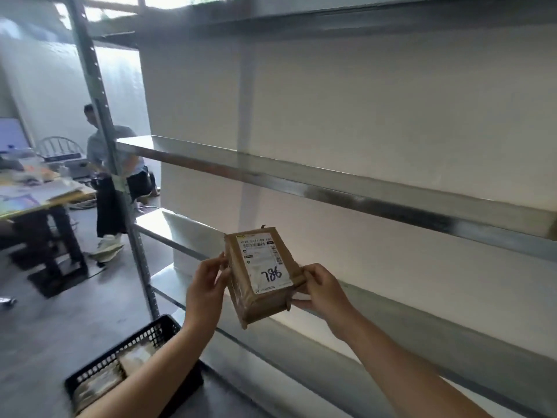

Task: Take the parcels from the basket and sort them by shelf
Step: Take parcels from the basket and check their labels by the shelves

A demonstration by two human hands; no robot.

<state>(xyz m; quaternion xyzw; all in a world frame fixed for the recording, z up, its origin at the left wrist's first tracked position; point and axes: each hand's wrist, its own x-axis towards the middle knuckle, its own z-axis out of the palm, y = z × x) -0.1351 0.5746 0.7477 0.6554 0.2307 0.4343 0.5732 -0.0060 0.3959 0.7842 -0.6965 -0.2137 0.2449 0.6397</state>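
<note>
I hold a small brown cardboard parcel [259, 274] in front of the metal shelving, its white label facing me with "786" handwritten on it. My left hand [206, 289] grips its left edge and my right hand [321, 286] grips its lower right corner. The parcel is tilted and hangs in the air in front of a lower shelf [422, 324]. A black plastic basket [132, 342] sits at the lower left, partly hidden by my left forearm, with more parcels [99, 380] inside.
Bare metal shelves run across the right: one at mid height [331, 179], one higher [301, 19]. A perforated steel upright [99, 95] stands at left. Beyond it, a person [114, 164] stands by a cluttered table [36, 191]. A white parcel [193, 242] lies on a left shelf.
</note>
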